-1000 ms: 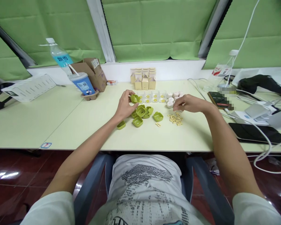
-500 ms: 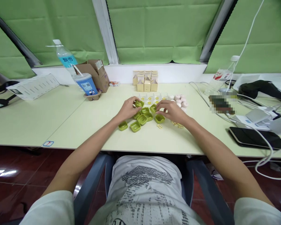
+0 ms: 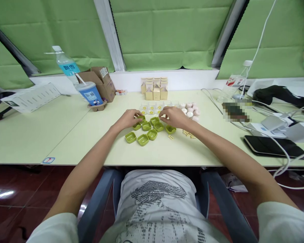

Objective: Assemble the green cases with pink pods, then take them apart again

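My left hand (image 3: 129, 118) has its fingertips on a small green square case (image 3: 141, 118) at the back left of a cluster of similar open cases. Curved and apart, the fingers of my right hand (image 3: 173, 115) are just right of another green case (image 3: 154, 120); I see nothing held in them. More green cases (image 3: 143, 139) lie open side up between and in front of the hands. One green case (image 3: 170, 129) sits below my right hand. Small pale yellow clip-like pieces (image 3: 188, 134) lie under my right forearm, with a single yellow piece (image 3: 170, 137) nearer the front.
Behind the hands are clear cups with yellow marks (image 3: 151, 107), white and pink rounded pieces (image 3: 190, 109) and small cardboard boxes (image 3: 156, 93). A blue cup (image 3: 91, 94) and a brown carton (image 3: 106, 84) stand left. Cables and a phone (image 3: 273, 146) lie right.
Both hands have shifted left. The case near my right hand now rests among the others, apart from the fingers. The camera view has also shifted slightly.
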Demonstrator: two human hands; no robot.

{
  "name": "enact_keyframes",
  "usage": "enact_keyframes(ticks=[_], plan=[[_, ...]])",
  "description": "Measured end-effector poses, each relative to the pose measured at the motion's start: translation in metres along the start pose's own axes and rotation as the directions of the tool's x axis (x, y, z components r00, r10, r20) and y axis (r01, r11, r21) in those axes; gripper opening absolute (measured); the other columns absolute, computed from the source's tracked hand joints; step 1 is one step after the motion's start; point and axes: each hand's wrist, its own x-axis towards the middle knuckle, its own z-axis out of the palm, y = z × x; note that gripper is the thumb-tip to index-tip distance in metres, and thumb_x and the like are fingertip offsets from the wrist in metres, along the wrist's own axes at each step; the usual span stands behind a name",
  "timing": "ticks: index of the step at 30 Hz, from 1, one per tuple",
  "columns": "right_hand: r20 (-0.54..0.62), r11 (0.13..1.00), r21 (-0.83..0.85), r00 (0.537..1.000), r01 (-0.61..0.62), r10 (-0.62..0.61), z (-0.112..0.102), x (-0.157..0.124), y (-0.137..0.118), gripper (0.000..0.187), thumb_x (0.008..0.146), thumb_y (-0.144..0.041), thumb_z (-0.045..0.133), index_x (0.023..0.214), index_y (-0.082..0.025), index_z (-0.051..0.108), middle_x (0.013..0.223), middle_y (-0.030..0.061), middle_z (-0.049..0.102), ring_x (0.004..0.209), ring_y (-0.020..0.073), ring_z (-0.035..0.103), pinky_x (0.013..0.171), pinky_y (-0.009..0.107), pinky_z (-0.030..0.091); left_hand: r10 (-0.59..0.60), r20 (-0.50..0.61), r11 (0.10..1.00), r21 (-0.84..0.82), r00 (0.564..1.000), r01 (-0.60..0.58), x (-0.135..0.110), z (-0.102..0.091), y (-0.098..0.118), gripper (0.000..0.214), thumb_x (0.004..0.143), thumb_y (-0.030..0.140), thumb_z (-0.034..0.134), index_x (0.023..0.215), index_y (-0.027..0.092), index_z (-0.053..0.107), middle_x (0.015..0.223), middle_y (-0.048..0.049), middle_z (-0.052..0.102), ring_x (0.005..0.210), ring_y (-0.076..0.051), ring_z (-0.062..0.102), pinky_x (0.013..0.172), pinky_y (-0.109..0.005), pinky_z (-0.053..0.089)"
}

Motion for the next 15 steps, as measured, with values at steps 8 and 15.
enact_keyframes(ticks=[8,15], plan=[[0.219,0.995,-0.080,0.973,-0.063,0.079,0.007,0.059,-0.023,0.025,0.106,-0.028,0.070,0.116,-0.014,0.088,0.120,0.0216,0.085,0.120,0.0318,0.075,0.082,0.033,0.052,0.134,0.023,0.988,-0.080,0.991,-0.132,0.005,-0.014,-0.018,0.056,0.075,0.076,0.089,0.098,0.025,0.092,0.108,-0.0112,0.086,0.086,-0.026,0.079,0.081,-0.038,0.064],[0.189,0.998,-0.020,0.980,0.060,-0.055,0.014,0.058,-0.021,0.037,0.112,-0.041,0.067,0.112,-0.011,0.090,0.118,0.0187,0.086,0.111,0.0274,0.075,0.090,0.032,0.051,0.160,-0.023,0.985,-0.066,0.987,-0.161,0.002,-0.007,-0.014,0.059,0.076,0.080,0.087,0.078,0.021,0.086,0.098,-0.0114,0.084,0.075,-0.023,0.076,0.079,-0.037,0.064]])
